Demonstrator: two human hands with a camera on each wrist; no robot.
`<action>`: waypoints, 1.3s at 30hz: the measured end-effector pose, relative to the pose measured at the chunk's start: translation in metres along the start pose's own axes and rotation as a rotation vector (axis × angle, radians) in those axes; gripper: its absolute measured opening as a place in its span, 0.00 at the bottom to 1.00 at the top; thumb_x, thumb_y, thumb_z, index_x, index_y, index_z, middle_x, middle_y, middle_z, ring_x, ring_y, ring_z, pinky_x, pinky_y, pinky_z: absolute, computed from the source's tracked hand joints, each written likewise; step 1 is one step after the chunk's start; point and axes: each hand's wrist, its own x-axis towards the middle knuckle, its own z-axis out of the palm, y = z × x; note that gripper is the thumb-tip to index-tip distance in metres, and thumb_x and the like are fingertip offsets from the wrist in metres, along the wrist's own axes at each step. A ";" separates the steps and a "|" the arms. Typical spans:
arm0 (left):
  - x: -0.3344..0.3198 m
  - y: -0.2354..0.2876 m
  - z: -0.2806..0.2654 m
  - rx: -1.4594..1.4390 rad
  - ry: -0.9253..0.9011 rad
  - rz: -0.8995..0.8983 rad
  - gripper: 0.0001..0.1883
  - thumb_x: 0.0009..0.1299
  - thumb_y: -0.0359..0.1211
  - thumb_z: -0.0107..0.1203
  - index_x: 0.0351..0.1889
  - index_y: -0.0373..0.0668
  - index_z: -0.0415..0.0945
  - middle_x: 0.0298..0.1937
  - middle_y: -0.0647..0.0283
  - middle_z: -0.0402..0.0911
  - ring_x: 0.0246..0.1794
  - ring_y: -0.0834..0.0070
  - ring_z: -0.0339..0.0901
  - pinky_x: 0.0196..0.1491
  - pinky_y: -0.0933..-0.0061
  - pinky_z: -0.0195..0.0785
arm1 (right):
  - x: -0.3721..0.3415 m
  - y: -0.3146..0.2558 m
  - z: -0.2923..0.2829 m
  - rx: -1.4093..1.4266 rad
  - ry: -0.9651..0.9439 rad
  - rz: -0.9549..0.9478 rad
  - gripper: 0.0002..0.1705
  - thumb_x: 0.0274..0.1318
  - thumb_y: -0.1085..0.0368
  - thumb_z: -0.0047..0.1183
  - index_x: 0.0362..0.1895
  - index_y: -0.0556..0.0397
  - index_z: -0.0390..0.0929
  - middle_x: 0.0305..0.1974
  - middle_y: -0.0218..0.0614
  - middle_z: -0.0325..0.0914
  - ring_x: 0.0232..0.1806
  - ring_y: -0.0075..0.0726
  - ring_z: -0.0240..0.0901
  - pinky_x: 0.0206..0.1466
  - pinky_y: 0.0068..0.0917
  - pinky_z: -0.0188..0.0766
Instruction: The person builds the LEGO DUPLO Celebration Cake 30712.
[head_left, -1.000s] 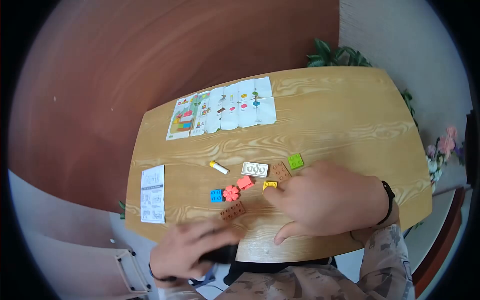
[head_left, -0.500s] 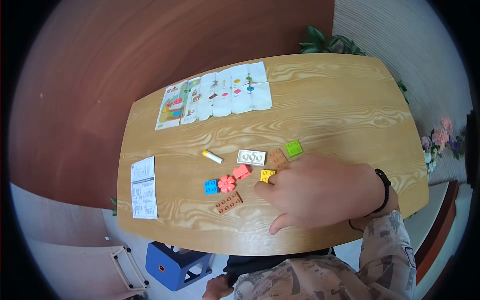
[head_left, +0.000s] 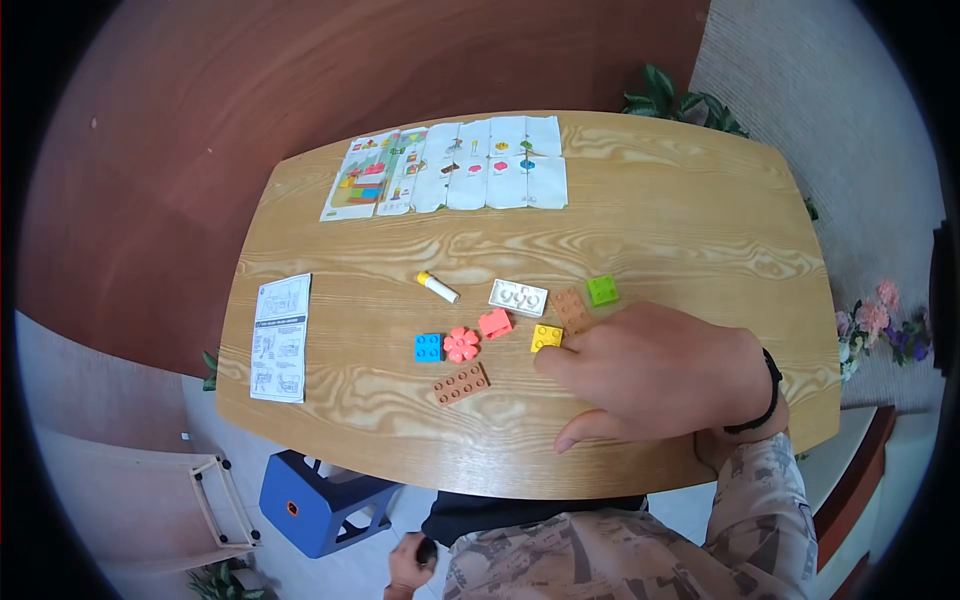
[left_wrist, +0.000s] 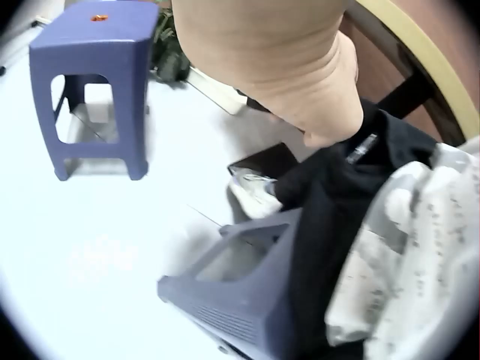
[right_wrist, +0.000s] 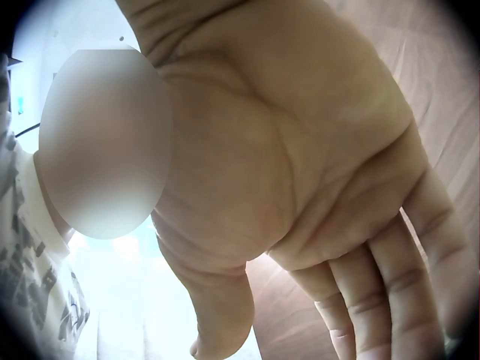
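Observation:
In the head view my right hand (head_left: 655,375) lies palm down at the table's right front, index finger beside a yellow brick (head_left: 546,338). The right wrist view shows its palm (right_wrist: 292,157) with loosely extended fingers, holding nothing. My left hand (head_left: 408,565) is low beside the dark trousers, below the table edge; a small dark thing shows at it, and whether it is held I cannot tell. The left wrist view shows that hand (left_wrist: 322,105) from behind, fingers hidden. Left of the yellow brick are a coral brick (head_left: 495,323), coral flower (head_left: 461,345) and blue brick (head_left: 429,347).
Farther back lie a white brick (head_left: 518,297), brown brick (head_left: 571,310), green brick (head_left: 603,290) and yellow-and-white stick (head_left: 438,287). Another brown brick (head_left: 461,384) is nearer. Printed sheets (head_left: 450,170) and a leaflet (head_left: 281,338) lie flat. A blue stool (head_left: 318,505) stands below.
My left hand has left the table's front edge and dropped beside the lap. My right hand has stayed beside the yellow brick, which shows more fully. The head view has shifted slightly.

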 end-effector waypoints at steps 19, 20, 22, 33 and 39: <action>0.099 -0.218 0.043 0.174 0.558 -0.802 0.33 0.66 0.36 0.63 0.69 0.41 0.65 0.65 0.46 0.75 0.64 0.43 0.74 0.63 0.50 0.71 | 0.009 -0.004 0.005 -0.121 -0.017 0.092 0.31 0.61 0.40 0.61 0.46 0.57 0.76 0.37 0.47 0.79 0.42 0.57 0.79 0.45 0.47 0.75; 0.098 -0.219 0.024 0.149 0.623 -0.782 0.33 0.66 0.32 0.62 0.70 0.42 0.64 0.65 0.48 0.75 0.63 0.44 0.75 0.63 0.51 0.71 | 0.012 -0.005 0.003 -0.119 -0.037 0.110 0.32 0.61 0.39 0.61 0.47 0.57 0.76 0.37 0.47 0.80 0.42 0.57 0.79 0.44 0.48 0.75; 0.095 -0.227 -0.007 0.268 0.773 -0.780 0.34 0.65 0.30 0.62 0.70 0.40 0.64 0.65 0.49 0.75 0.64 0.44 0.74 0.65 0.53 0.69 | 0.014 -0.007 0.000 -0.132 -0.058 0.117 0.33 0.61 0.38 0.61 0.49 0.57 0.76 0.38 0.47 0.80 0.42 0.57 0.79 0.44 0.48 0.75; 0.181 -0.266 -0.029 0.007 0.648 -0.904 0.30 0.66 0.47 0.64 0.60 0.37 0.72 0.58 0.45 0.81 0.60 0.44 0.79 0.62 0.52 0.71 | 0.029 -0.008 0.004 -0.140 -0.136 0.181 0.35 0.60 0.37 0.62 0.53 0.57 0.76 0.43 0.48 0.82 0.44 0.59 0.80 0.44 0.47 0.77; 0.179 -0.238 -0.008 0.140 0.483 -0.988 0.32 0.66 0.54 0.62 0.58 0.40 0.70 0.58 0.42 0.82 0.58 0.44 0.81 0.56 0.48 0.75 | 0.028 -0.006 0.002 -0.127 -0.128 0.197 0.36 0.58 0.39 0.64 0.54 0.57 0.76 0.42 0.48 0.82 0.43 0.60 0.80 0.43 0.48 0.77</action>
